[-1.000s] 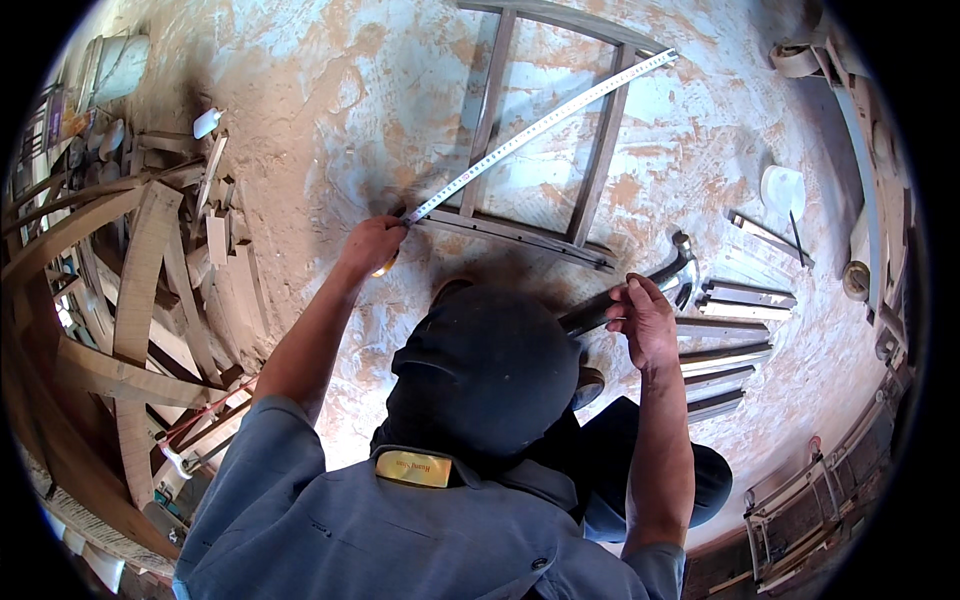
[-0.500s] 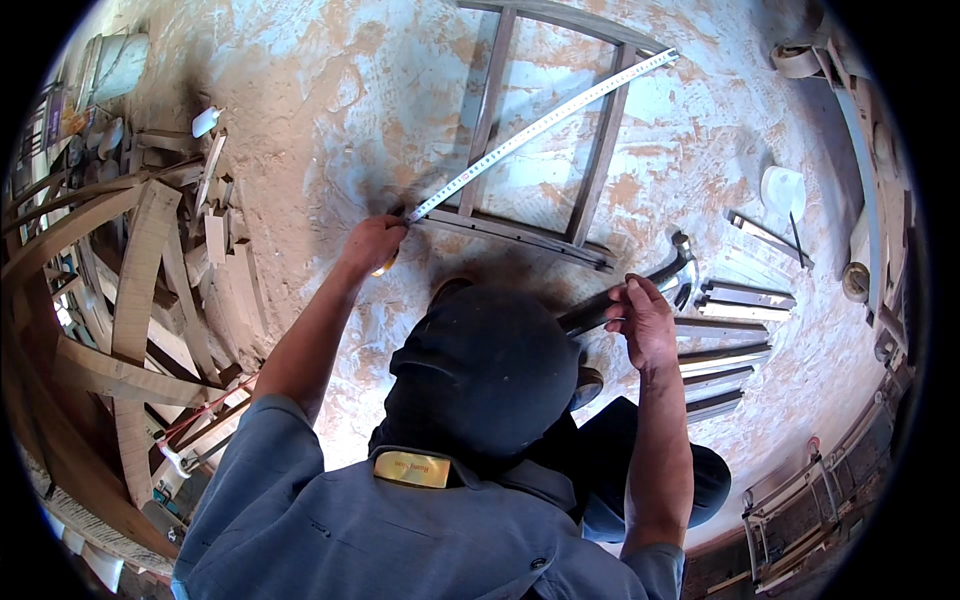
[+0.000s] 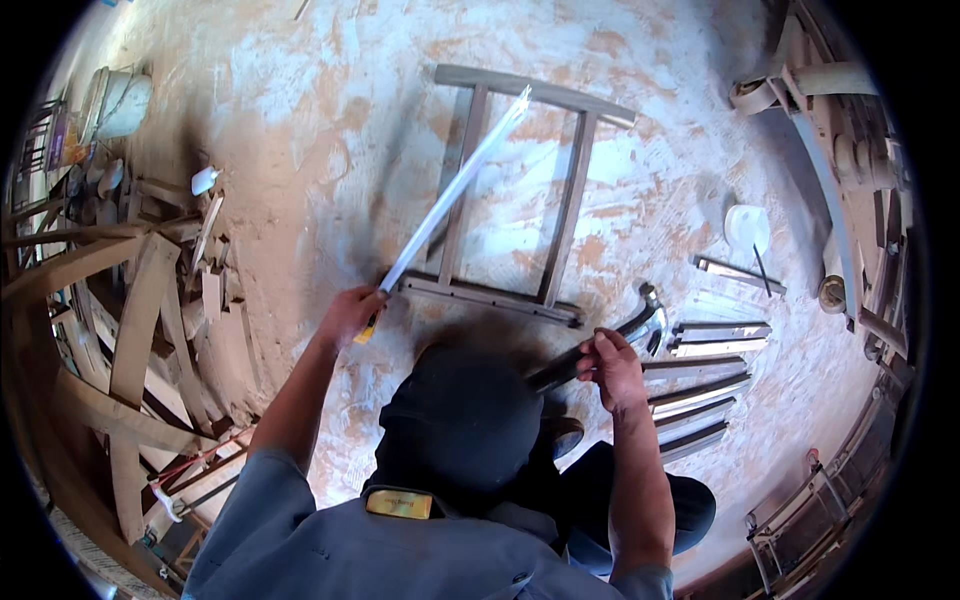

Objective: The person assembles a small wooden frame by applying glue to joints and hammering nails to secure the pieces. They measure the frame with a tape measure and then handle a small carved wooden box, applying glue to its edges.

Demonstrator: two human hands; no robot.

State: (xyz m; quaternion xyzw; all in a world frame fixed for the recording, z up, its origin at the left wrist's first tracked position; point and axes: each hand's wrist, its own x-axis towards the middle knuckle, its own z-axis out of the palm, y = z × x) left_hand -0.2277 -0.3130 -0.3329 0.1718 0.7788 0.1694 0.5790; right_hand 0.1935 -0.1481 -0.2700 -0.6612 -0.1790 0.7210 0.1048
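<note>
My left hand (image 3: pixel 352 312) is closed around a yellow tape measure (image 3: pixel 366 332) by the near left corner of a wooden frame. The white tape blade (image 3: pixel 440 208) runs out from it, slanting over the frame's left part, its far end smeared by motion. Two long rails and two crossbars make up the dark wooden frame (image 3: pixel 460 190), which lies on the floor. My right hand (image 3: pixel 612 368) is closed, fingertips pinched together; what they hold, if anything, is hidden. Right beneath that hand passes the dark handle of a claw hammer (image 3: pixel 652 318); whether the hand touches it I cannot tell.
Several dark wooden strips (image 3: pixel 695 368) lie on the right, near a white container (image 3: pixel 746 228) with a thin stick. Piled timber (image 3: pixel 140 340) fills the left side, with a bucket (image 3: pixel 123 103) and a small white bottle (image 3: pixel 204 181) beyond. More wood (image 3: pixel 865 180) stands at the far right.
The tape's far end has swung left, off the frame's far right corner, and its blade now slants more steeply. The whole view has shifted; my right hand keeps its place over the hammer.
</note>
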